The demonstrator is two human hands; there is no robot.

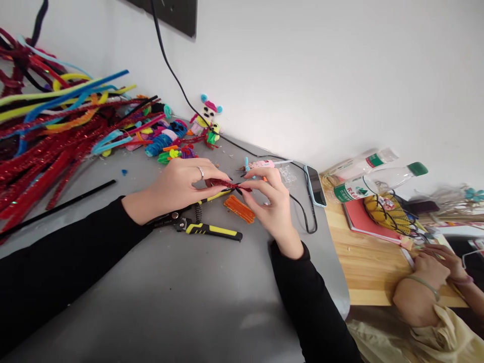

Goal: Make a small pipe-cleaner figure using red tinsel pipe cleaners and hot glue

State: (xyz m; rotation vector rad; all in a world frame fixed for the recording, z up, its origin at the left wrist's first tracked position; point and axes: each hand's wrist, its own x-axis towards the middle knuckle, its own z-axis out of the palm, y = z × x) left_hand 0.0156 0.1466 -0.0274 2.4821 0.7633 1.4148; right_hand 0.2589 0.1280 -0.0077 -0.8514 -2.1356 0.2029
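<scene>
Between my two hands, above the grey table [212,297], stretches a short dark red glittery pipe cleaner piece [227,184]. My left hand [181,184] pinches its left end and wears a ring. At the other end, the fingertips of my right hand [266,194] are closed on it; whether it is one strand or several I cannot tell. Under my hands lie yellow-and-black handled pliers [214,231], partly covered by my left hand and sleeve. A flat orange bundle of pipe cleaners [239,209] rests on the table just below the red piece.
A large heap of coloured pipe cleaners [68,126] fills the left. Small pipe cleaner figures [206,115] stand by the wall. A pink glue gun [260,164], black cable [181,88] and phone [315,185] lie behind. Bottles [372,184] and another person's hands [431,267] are at right.
</scene>
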